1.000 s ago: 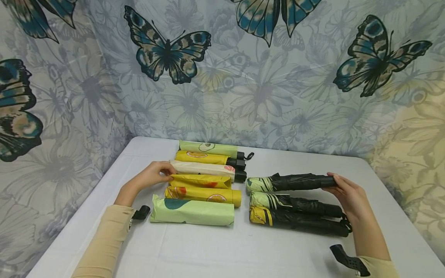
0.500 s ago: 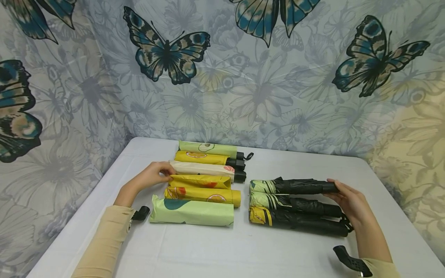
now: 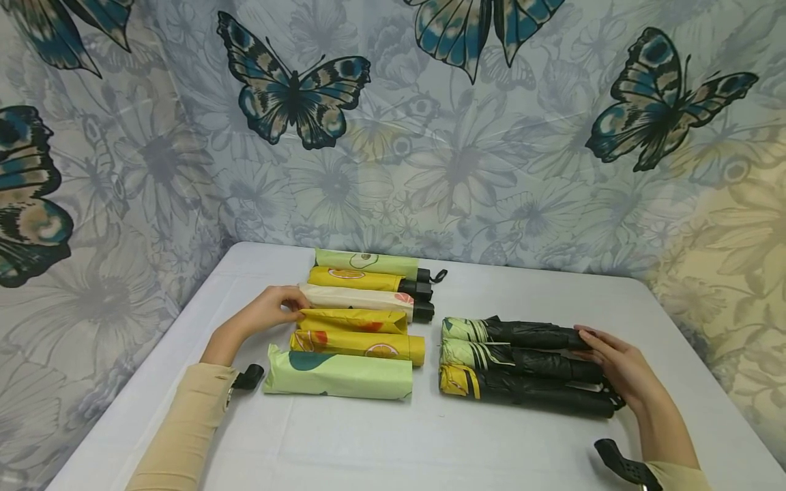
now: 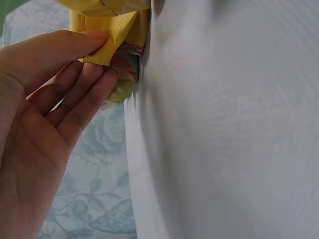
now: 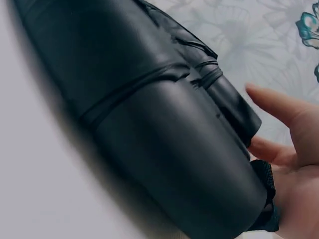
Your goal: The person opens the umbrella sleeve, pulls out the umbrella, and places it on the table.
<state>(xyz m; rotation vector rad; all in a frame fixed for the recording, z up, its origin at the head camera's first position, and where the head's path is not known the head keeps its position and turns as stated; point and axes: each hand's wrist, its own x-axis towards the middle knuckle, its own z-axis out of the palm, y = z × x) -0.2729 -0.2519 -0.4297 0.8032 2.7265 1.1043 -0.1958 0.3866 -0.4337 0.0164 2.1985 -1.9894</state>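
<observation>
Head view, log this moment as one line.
bare umbrellas: three, side by side | left hand: pinches yellow sleeve | right hand: at umbrellas' right ends

White worktop (image 3: 344, 443). From its far edge toward its near edge runs a row of colours: a pale green pouch (image 3: 387, 263) with an avocado print; a yellow pouch (image 3: 374, 280) with an orange slice; a cream pouch (image 3: 356, 297) with a pinkish-red slice; a plain-looking yellow case (image 3: 353, 320) with an orange-red patch; a yellow roll (image 3: 350, 346) with an orange slice and reddish patches; a pale green cover (image 3: 362, 378) with a dark green patch. Toward the right edge, two black umbrellas (image 3: 534, 333) have pale green, dark-striped ends; a third umbrella (image 3: 534, 395), nearest the near edge, has a yellow end with black bands. Beyond the far edge, a grey-blue floral backdrop (image 3: 393, 184) carries teal, black and tan butterflies.
</observation>
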